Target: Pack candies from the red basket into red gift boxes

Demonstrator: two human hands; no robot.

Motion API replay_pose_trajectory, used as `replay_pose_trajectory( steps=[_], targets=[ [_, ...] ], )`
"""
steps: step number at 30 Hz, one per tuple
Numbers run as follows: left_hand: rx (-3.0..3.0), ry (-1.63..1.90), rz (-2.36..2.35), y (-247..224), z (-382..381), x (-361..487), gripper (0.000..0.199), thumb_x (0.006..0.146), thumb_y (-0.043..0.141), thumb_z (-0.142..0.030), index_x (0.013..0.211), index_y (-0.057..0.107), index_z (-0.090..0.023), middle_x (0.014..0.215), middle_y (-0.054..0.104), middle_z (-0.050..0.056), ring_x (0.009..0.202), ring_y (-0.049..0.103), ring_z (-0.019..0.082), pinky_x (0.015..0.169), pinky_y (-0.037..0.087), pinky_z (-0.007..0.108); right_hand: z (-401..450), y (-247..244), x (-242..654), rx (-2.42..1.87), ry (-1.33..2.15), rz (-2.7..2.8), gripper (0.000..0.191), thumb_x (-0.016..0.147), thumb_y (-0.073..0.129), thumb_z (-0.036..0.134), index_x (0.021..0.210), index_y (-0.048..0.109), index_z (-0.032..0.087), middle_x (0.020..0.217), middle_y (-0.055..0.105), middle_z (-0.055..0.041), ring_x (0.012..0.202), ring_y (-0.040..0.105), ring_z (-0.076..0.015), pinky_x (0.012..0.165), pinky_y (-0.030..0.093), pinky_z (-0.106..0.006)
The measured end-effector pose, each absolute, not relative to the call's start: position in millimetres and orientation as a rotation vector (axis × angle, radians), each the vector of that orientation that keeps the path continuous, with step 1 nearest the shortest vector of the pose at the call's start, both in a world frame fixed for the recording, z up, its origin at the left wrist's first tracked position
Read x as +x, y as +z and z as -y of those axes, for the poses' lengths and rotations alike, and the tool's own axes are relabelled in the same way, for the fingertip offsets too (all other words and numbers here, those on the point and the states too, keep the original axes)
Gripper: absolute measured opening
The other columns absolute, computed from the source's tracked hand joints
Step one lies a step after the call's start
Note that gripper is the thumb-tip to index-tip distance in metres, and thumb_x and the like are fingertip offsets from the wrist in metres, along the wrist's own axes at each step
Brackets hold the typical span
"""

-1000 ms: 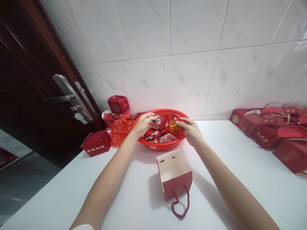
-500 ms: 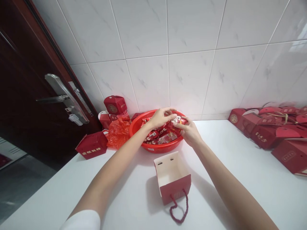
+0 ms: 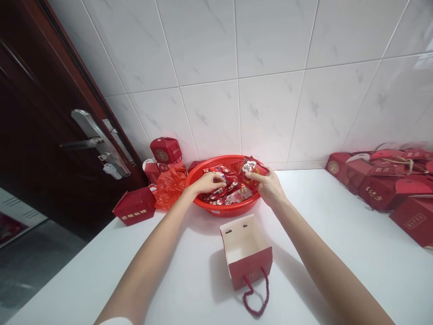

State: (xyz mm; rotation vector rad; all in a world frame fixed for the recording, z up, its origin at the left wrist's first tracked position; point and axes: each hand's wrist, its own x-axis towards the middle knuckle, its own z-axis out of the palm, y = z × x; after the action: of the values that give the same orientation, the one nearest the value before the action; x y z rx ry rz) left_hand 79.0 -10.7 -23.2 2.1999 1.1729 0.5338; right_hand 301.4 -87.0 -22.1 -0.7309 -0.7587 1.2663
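Pinched between the right hand's (image 3: 269, 186) thumb and fingers, the red packets (image 3: 251, 170) are at the centre of the frame, over the right part of the red basket (image 3: 223, 208), the white-labelled one's long axis running roughly up and down the picture. The left hand (image 3: 209, 183) reaches into the basket's left part with bent fingers, its grip impossible to tell; below, at lower centre, the open box (image 3: 252, 266) points its rope handle (image 3: 256, 311) toward the bottom edge.

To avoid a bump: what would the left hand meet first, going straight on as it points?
The left hand would probably meet the red packets in the basket first; exact depth is unclear.
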Motion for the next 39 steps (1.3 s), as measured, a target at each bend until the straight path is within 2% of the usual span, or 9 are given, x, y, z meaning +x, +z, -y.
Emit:
replay_pose_trajectory(
  steps=[6, 10, 15, 18, 21, 25, 31, 35, 39],
  targets=[
    [2.21, 0.398, -1.17, -20.4, 16.7, 82.4, 0.031, 0.058, 0.081, -0.032, 0.087, 0.079, -0.02, 0.082, 0.076, 0.003, 0.079, 0.068, 0.024, 0.074, 0.05, 0.03, 87.2, -19.5, 299.2, -0.711, 1.24, 0.684, 0.058, 0.045, 0.092, 0.018, 0.092, 0.058, 0.025, 0.087, 0.073, -0.0014, 0.085, 0.071, -0.0253, 0.085, 0.06, -0.047],
    [2.119, 0.706, -1.095, -20.6, 12.2, 80.7, 0.03, 0.066, 0.076, -0.039, 0.087, 0.076, -0.018, 0.094, 0.076, 0.007, 0.092, 0.068, 0.025, 0.088, 0.051, 0.036, 86.5, -23.5, 297.0, -0.752, 1.219, 0.701, 0.062, 0.047, 0.09, 0.019, 0.1, 0.058, 0.024, 0.089, 0.073, -0.0016, 0.086, 0.071, -0.0256, 0.083, 0.059, -0.045],
    [1.949, 0.976, -1.056, -18.5, 11.3, 81.7, 0.04, 0.066, 0.078, -0.048, 0.09, 0.073, -0.017, 0.101, 0.075, 0.008, 0.095, 0.067, 0.025, 0.091, 0.052, 0.04, 88.3, -27.1, 296.0, -0.815, 1.218, 0.803, 0.066, 0.05, 0.09, 0.022, 0.107, 0.057, 0.025, 0.096, 0.072, -0.0026, 0.091, 0.07, -0.0262, 0.085, 0.057, -0.044],
    [1.896, 0.985, -1.041, -16.5, 13.4, 82.9, 0.042, 0.062, 0.08, -0.049, 0.087, 0.07, -0.016, 0.095, 0.073, 0.006, 0.09, 0.066, 0.022, 0.087, 0.052, 0.038, 90.2, -26.8, 295.6, -0.815, 1.205, 0.849, 0.066, 0.051, 0.089, 0.023, 0.108, 0.056, 0.025, 0.102, 0.071, -0.0039, 0.094, 0.07, -0.0262, 0.087, 0.057, -0.044],
    [1.81, 0.981, -1.043, -14.0, 16.6, 85.0, 0.045, 0.06, 0.082, -0.049, 0.087, 0.067, -0.016, 0.088, 0.07, 0.003, 0.078, 0.064, 0.018, 0.076, 0.052, 0.033, 91.6, -26.8, 295.5, -0.844, 1.188, 0.884, 0.065, 0.052, 0.089, 0.024, 0.109, 0.057, 0.025, 0.107, 0.07, -0.0045, 0.096, 0.069, -0.0259, 0.088, 0.057, -0.044],
    [1.712, 1.028, -1.037, -10.3, 22.6, 90.9, 0.047, 0.062, 0.08, -0.05, 0.091, 0.066, -0.017, 0.086, 0.069, 0.002, 0.071, 0.061, 0.015, 0.067, 0.049, 0.029, 92.8, -27.2, 296.3, -0.831, 1.177, 0.94, 0.062, 0.054, 0.088, 0.025, 0.107, 0.057, 0.025, 0.109, 0.069, -0.0052, 0.097, 0.069, -0.025, 0.088, 0.058, -0.042],
    [1.788, 1.04, -0.935, -7.2, 28.6, 100.7, 0.045, 0.067, 0.079, -0.049, 0.097, 0.069, -0.017, 0.103, 0.072, 0.006, 0.092, 0.065, 0.021, 0.085, 0.051, 0.034, 94.2, -25.9, 297.4, -0.854, 1.167, 0.958, 0.061, 0.054, 0.088, 0.026, 0.106, 0.057, 0.025, 0.114, 0.068, -0.0058, 0.1, 0.068, -0.0256, 0.088, 0.058, -0.043],
    [1.799, 1.014, -0.93, -11.9, 25.7, 99.6, 0.04, 0.069, 0.078, -0.045, 0.096, 0.072, -0.016, 0.101, 0.074, 0.007, 0.093, 0.068, 0.022, 0.088, 0.052, 0.037, 92.7, -27.0, 298.3, -0.873, 1.183, 0.957, 0.068, 0.054, 0.088, 0.027, 0.113, 0.056, 0.023, 0.115, 0.068, -0.0078, 0.103, 0.067, -0.0277, 0.091, 0.056, -0.046],
    [1.83, 1.159, -1.046, -20.7, 16.8, 94.9, 0.022, 0.07, 0.074, -0.031, 0.086, 0.074, -0.016, 0.095, 0.077, 0.007, 0.093, 0.07, 0.023, 0.091, 0.053, 0.038, 90.3, -28.3, 298.4, -0.878, 1.181, 0.935, 0.069, 0.052, 0.088, 0.026, 0.114, 0.056, 0.023, 0.118, 0.068, -0.0083, 0.108, 0.066, -0.0287, 0.095, 0.054, -0.047]
  ],
)
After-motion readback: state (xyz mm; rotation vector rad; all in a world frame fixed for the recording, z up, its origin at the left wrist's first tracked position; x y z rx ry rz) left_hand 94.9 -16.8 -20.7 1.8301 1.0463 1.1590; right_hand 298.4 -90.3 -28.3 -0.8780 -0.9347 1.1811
